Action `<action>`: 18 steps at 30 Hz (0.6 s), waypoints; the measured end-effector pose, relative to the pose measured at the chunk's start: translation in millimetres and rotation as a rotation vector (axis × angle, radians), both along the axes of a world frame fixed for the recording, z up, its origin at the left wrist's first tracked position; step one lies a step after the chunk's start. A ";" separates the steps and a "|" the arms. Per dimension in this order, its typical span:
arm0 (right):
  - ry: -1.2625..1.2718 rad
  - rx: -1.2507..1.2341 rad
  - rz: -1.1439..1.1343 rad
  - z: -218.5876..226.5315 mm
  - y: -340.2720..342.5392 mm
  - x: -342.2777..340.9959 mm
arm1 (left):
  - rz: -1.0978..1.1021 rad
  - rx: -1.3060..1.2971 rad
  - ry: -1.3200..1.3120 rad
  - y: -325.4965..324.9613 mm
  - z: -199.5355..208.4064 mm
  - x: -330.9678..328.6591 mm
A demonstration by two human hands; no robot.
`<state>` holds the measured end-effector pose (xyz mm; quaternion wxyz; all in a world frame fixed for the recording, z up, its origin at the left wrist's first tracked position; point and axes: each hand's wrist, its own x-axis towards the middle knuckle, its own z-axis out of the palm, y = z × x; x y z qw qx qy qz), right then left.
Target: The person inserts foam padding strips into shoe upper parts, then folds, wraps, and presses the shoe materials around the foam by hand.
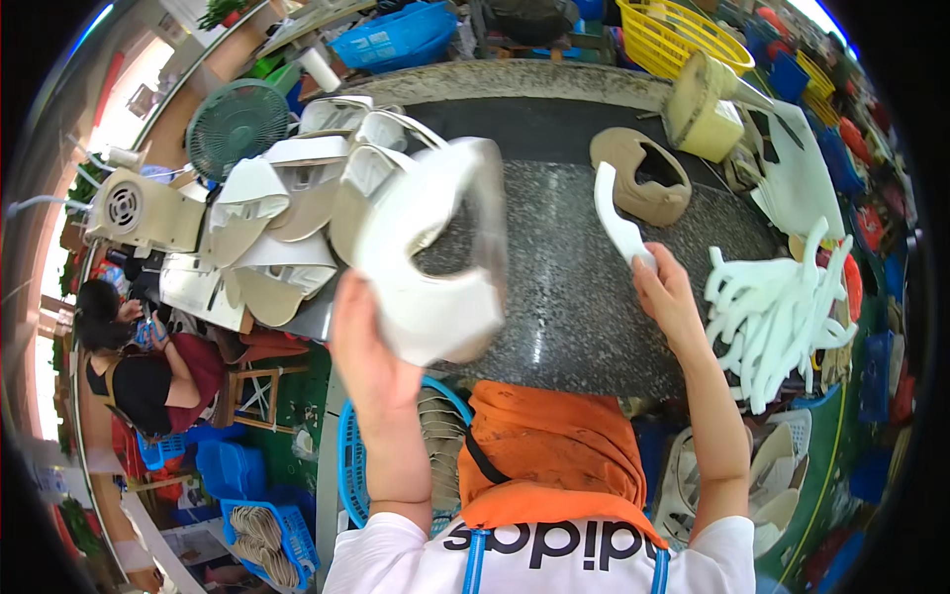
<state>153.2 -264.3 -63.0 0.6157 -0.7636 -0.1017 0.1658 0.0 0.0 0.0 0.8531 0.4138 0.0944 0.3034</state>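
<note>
My left hand point(371, 342) grips the lower edge of a white sun visor point(396, 262), raised over the dark speckled worktop point(554, 287); its outline is smeared by motion. Between the thumb and fingers of my right hand point(665, 289) is the lower end of a curved white strip point(614, 223), its upper end pointing away from me. Just beyond that strip a beige cap-shaped piece point(618, 150) with a dark opening rests on the worktop. More loose white strips point(762, 307) lie heaped to the right.
White and beige visors point(287, 198) pile up at left, near a green fan point(237, 127) and a cream machine point(148, 213). A yellowish block-shaped device point(705, 109) stands at the back right. Blue baskets point(346, 465) sit below. Another person point(148, 366) sits at far left.
</note>
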 end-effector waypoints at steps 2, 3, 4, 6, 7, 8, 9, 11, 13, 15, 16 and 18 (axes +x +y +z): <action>-0.059 0.017 -0.093 16.1 -11.4 -6.0 | -0.383 -0.302 0.014 -25.0 -20.2 14.3; -0.061 0.113 -0.141 14.1 -1.5 -8.5 | -0.602 -0.446 0.008 -11.7 -50.9 26.9; -0.111 0.157 -0.171 10.4 -4.2 -6.2 | -0.596 -0.371 0.179 -20.1 -75.7 35.6; -0.165 0.193 -0.221 11.0 -17.7 -6.5 | -0.527 -0.097 0.463 -34.3 -97.4 44.7; -0.148 0.156 -0.201 14.8 -24.2 -7.8 | -0.550 -0.099 0.465 -34.3 -102.2 47.3; -0.131 0.119 -0.179 19.1 -29.3 -9.1 | -0.296 0.258 0.450 -32.7 -105.7 49.5; -0.124 0.111 -0.195 22.9 -32.1 -13.1 | -0.032 0.605 0.421 -29.8 -107.6 48.6; -0.121 0.094 -0.144 29.7 -33.9 -20.3 | 0.052 1.175 0.282 -26.1 -72.2 58.2; -0.127 0.194 -0.004 35.3 -21.3 -26.1 | -0.371 1.146 0.166 -35.8 -47.4 65.5; -0.056 0.099 0.199 51.6 -11.2 -26.4 | -0.629 1.097 0.334 -53.5 -26.4 69.8; -0.130 0.029 0.278 46.2 -9.7 -23.9 | -0.614 1.092 0.381 -54.8 -34.7 74.5; -0.232 -0.093 0.400 42.6 -8.3 -23.4 | -0.691 1.038 0.506 -56.9 -27.5 87.0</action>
